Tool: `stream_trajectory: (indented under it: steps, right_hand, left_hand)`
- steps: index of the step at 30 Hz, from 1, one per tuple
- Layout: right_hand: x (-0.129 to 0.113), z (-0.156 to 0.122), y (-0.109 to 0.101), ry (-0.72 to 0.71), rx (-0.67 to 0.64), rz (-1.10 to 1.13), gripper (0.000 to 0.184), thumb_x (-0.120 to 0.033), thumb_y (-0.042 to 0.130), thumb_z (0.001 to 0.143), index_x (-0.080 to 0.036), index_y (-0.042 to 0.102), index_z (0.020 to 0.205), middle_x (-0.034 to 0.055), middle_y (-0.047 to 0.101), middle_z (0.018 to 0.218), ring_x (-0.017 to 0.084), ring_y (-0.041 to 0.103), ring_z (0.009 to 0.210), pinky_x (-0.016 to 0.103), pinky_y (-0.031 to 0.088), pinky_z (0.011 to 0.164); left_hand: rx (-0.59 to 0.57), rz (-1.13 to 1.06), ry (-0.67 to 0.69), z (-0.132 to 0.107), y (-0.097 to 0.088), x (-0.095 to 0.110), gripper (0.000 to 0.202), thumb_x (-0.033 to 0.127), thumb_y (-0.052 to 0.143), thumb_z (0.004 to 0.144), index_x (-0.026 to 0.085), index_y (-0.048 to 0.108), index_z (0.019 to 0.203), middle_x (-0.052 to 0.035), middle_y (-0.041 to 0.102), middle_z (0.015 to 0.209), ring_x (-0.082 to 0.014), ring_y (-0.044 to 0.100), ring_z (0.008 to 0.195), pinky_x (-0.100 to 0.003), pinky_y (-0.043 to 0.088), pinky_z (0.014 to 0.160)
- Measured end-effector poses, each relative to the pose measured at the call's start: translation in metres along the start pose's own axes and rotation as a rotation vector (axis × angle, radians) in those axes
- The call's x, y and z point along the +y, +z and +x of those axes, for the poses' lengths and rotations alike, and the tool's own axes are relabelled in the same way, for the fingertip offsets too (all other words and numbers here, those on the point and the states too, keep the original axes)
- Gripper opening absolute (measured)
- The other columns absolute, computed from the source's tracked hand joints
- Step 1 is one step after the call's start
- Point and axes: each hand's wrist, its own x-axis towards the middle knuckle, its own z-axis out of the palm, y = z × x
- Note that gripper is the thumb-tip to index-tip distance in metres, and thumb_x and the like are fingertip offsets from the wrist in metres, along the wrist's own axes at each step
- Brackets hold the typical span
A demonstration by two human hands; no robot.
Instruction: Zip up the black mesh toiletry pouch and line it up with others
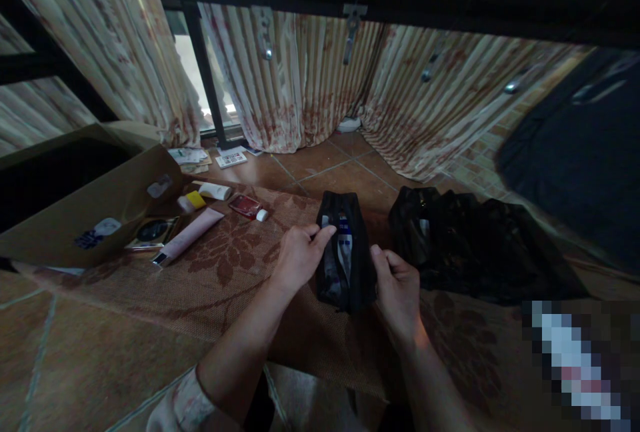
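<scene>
A small black zip pouch (354, 289) stands on the brown patterned cloth in front of me, its top gaping. Inside it show white and blue items (345, 235), too dim to name. My left hand (299, 253) pinches the pouch's left edge, thumb on top. On the opposite side, my right hand (399, 289) is closed with thumb and fingers at the pouch's right edge. To the right of that hand sits a row of several more black pouches (450, 239). The lower part of the pouch's contents is hidden.
At left stands an open cardboard box (125, 199). Beside it lie a pink tube (193, 235), a white tube (215, 191), a yellow-capped item (193, 201), a red bottle (245, 206) and a compact-like case (153, 232). Curtains (300, 85) hang behind; a dark bar crosses above.
</scene>
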Motion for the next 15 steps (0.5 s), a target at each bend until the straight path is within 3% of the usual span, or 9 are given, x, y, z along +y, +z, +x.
stream_trajectory:
  steps: [6, 15]
  right_hand:
    - [0.002, 0.0, -0.001, -0.007, 0.011, 0.009, 0.05, -0.056, 0.061, 0.087, -0.021, 0.041, 0.058, -0.0065, 0.031, 0.056, 0.009, 0.028, 0.053, 0.024, 0.024, 0.046]
    - [0.005, -0.001, -0.002, -0.01, -0.01, 0.01, 0.047, -0.053, 0.059, 0.089, -0.02, 0.043, 0.06, -0.0063, 0.031, 0.058, 0.01, 0.029, 0.055, 0.024, 0.025, 0.048]
  left_hand:
    - [-0.06, -0.109, 0.013, 0.0, -0.003, -0.001, 0.046, 0.049, 0.051, 0.085, 0.02, 0.038, 0.052, 0.0062, 0.029, 0.052, -0.0085, 0.03, 0.05, -0.025, 0.023, 0.05]
    - [-0.154, -0.219, -0.046, 0.004, -0.015, 0.0, 0.024, 0.029, 0.054, 0.074, 0.019, 0.05, 0.053, 0.0061, 0.038, 0.05, -0.0091, 0.034, 0.05, -0.025, 0.025, 0.051]
